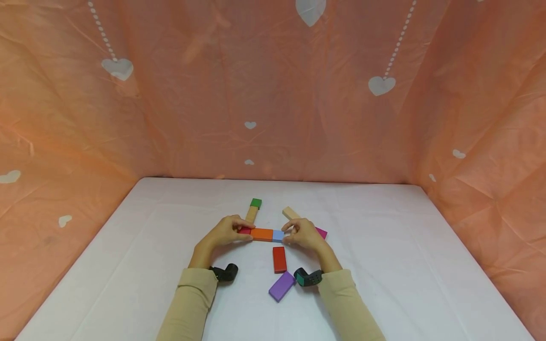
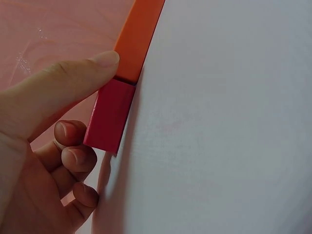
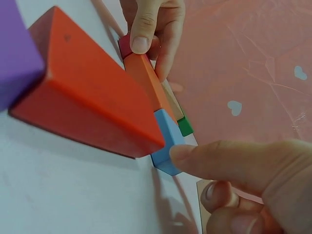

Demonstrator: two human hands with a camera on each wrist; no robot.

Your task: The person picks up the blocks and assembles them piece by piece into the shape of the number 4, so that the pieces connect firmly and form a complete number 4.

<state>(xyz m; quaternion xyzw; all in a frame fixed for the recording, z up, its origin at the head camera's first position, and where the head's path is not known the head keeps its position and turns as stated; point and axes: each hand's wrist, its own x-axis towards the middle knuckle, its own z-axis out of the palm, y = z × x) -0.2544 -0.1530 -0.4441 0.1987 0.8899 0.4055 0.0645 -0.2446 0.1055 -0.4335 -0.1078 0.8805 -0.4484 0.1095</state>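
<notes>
A crimson block (image 2: pixel 111 117), an orange block (image 1: pixel 262 235) and a light blue block (image 1: pixel 277 236) lie end to end in a row on the white table. At the row's left end my left hand (image 1: pixel 226 231) pinches the crimson block, its thumb reaching over the seam with the orange one. My right hand (image 1: pixel 304 234) grips the light blue block at the other end, thumb tip (image 3: pixel 181 155) on it; part of its grasp is hidden. Nearer to me a red block (image 1: pixel 279 259) lies lengthwise, its near end close to a slanted purple block (image 1: pixel 282 287).
Behind the left hand, a plain wooden block (image 1: pixel 252 215) meets a green block (image 1: pixel 256 203). Another wooden block (image 1: pixel 290 213) and a magenta block (image 1: pixel 322 232) lie partly behind the right hand. An orange-pink curtain (image 1: pixel 273 94) encloses the table's back and sides.
</notes>
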